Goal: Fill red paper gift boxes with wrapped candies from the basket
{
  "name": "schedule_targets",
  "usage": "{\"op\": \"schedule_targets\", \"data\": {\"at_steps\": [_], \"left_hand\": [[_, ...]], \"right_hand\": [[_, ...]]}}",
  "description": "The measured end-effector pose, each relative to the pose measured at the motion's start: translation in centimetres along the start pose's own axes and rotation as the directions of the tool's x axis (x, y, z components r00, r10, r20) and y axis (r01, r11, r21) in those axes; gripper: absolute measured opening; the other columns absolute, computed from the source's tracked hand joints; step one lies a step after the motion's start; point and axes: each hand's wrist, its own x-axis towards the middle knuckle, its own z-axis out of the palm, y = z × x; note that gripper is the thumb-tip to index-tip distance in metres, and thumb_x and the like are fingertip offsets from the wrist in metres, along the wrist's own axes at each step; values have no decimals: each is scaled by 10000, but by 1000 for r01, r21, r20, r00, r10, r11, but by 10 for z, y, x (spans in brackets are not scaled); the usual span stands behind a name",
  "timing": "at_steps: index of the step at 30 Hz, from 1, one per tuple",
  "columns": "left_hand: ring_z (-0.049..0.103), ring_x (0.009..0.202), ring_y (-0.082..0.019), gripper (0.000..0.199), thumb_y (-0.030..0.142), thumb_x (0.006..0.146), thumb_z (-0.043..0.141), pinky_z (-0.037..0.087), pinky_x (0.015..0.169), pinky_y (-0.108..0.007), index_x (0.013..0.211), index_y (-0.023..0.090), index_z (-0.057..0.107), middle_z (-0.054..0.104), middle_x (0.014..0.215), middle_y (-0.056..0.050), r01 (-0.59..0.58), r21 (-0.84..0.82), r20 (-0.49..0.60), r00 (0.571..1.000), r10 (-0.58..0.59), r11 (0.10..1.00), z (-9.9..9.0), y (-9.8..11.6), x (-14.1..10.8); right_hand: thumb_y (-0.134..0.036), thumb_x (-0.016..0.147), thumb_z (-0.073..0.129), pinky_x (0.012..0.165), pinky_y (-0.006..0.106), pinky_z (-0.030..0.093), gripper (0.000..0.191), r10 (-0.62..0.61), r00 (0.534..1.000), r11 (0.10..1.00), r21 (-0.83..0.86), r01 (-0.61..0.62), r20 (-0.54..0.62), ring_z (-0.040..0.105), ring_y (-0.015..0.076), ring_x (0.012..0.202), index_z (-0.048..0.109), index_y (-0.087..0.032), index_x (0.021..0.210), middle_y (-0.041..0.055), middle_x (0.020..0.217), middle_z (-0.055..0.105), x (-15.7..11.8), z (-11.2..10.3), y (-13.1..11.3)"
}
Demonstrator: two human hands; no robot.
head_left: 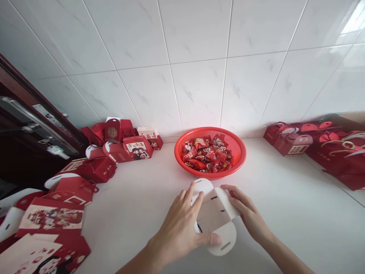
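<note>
An unfolded-topped paper gift box [215, 213] with a white inside is between my hands, its flaps standing out and slots cut in the rounded ones. My left hand [182, 224] spans its left side, fingers spread on the upper left flap and thumb on the lower rounded flap. On the other side my right hand [246, 209] grips the right flap, with fingertips over its edge. The box's outer faces are hidden. Just behind it stands a red plastic basket [179, 161] holding many red-wrapped candies [209, 154].
Red printed gift boxes [54, 219] line the left side of the white counter [128, 220]. More red boxes [293, 140] and a red bag [336, 152] with rope handles stand at the right. A tiled wall [196, 91] closes the back; a dark door frame [34, 110] with a handle is at left.
</note>
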Motion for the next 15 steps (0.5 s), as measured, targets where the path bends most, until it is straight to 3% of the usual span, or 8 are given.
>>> {"op": "schedule_targets", "data": {"at_steps": [6,11,15], "left_hand": [[482,1288,-434,1009,848,602,687,487,992,-528,1395,237,570,273,1633,-168,45,-85,-12,999,-46,995,1,1,7],[493,1283,-423,965,809,638,696,489,1000,-537,1407,241,565,228,1643,-171,28,-121,-18,999,-30,992,-2,5,10],[508,1287,-430,974,760,634,741,512,991,-529,1450,269,535,286,1617,-160,35,-140,-54,998,-43,990,0,4,13]], "right_hand": [[-589,911,557,899,357,523,434,-66,997,997,-46,64,-28,629,287,1116,667,-300,1215,52,1241,694,4,-3,1],[-594,898,588,893,345,552,438,-162,982,983,-105,152,-93,648,288,1107,698,-294,1198,65,1229,708,5,-5,-2],[-567,894,610,900,344,548,426,-230,965,968,-131,214,-128,635,282,1115,696,-289,1205,73,1226,705,7,-11,1]]}}
